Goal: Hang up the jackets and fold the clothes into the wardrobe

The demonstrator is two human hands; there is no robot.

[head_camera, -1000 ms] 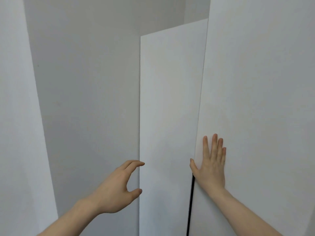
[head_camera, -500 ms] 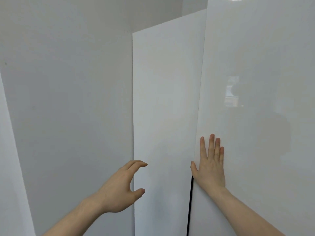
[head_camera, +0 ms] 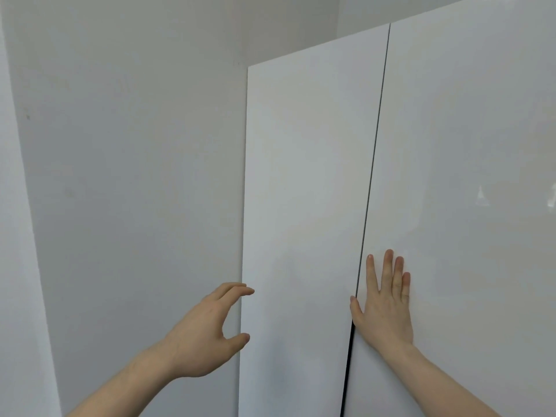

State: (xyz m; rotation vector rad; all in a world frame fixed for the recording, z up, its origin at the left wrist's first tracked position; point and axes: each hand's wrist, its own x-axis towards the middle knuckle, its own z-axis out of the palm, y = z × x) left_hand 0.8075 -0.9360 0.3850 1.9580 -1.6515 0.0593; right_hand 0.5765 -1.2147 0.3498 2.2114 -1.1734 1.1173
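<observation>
Both hands are working at the white wardrobe: the right hand (head_camera: 386, 299) is pressing flat, fingers straight, on the right-hand door (head_camera: 469, 176) just beside the dark seam, while the left hand (head_camera: 207, 332) is hovering with fingers and thumb curved apart and grasping nothing, at the free left edge of the left-hand door (head_camera: 304, 191). Judging by this, the doors are being shut or opened; pushing evenly near the seam and guiding the free edge without trapping fingertips should be serving well. Each door is standing upright, its long axis running vertically, faces turning toward the person. No jackets or clothes are showing.
</observation>
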